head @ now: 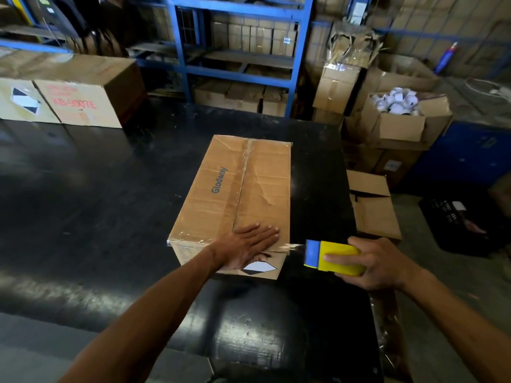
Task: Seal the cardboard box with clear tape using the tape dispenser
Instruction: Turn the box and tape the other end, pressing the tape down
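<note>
Cardboard box creased, seam taped; left hand flat on top.

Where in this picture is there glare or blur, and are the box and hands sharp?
Head view: glare on the black table; the background shelves are dim, soft and bent by the wide lens; the cardboard box, left hand, right hand and tape dispenser are fairly sharp.
</note>
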